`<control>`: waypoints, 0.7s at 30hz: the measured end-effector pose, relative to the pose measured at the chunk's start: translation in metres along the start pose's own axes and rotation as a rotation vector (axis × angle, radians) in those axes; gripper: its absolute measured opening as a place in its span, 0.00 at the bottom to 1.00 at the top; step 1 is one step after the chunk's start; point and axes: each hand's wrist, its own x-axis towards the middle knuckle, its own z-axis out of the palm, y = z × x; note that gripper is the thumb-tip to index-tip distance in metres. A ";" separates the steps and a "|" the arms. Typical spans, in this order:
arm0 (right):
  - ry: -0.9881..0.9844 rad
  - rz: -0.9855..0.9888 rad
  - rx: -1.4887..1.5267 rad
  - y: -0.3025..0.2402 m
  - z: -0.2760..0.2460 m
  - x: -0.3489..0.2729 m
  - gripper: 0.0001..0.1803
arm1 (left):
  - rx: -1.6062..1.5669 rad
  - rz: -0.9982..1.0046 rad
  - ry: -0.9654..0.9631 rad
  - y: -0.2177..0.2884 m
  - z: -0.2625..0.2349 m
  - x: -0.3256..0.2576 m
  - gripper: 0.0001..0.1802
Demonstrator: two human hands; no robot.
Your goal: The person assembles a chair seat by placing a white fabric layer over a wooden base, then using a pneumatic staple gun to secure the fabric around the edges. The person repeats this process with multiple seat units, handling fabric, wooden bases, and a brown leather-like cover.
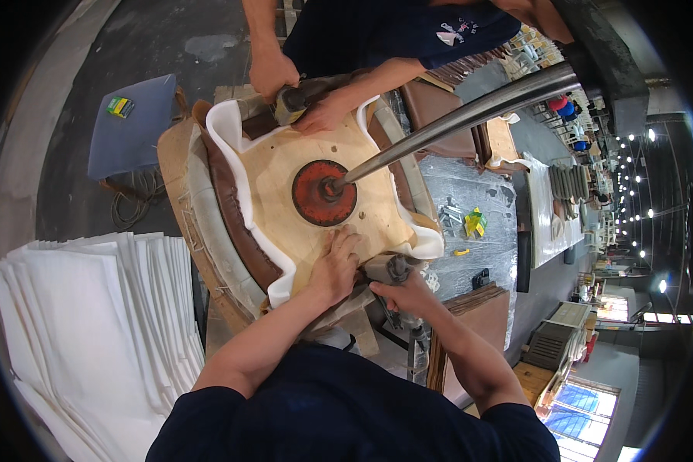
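My right hand (410,296) grips a grey staple gun (389,268), its nose by the near right edge of a wooden seat panel (273,181). Fingers outstretched, my left hand (337,266) lies on the panel's near edge, left of the tool. White foam (227,146) and brown leather-like cover material (239,223) curl up around the panel. A red round pressure plate (308,196) on a long metal rod (470,119) bears on the panel's middle. Across from me, a co-worker's hand (273,73) holds another staple gun (290,105) at the far edge; their other hand (327,112) touches the panel.
Large white sheets (85,308) are stacked at left, below a blue padded seat (131,131) bearing a small box (120,106). To the right, a film-covered table (485,254) carries staple strips (450,218) and a yellow-green box (476,223). Brown panels (477,323) stand beside my right arm.
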 end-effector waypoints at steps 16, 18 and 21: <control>0.025 0.021 0.003 -0.005 0.018 -0.012 0.21 | -0.174 -0.003 0.159 -0.005 0.007 -0.010 0.08; 0.031 0.012 -0.016 -0.007 0.020 -0.012 0.22 | -0.173 0.000 0.178 -0.006 0.009 -0.010 0.07; 0.062 0.019 -0.029 -0.007 0.021 -0.007 0.22 | -0.178 0.011 0.196 -0.005 0.010 -0.010 0.06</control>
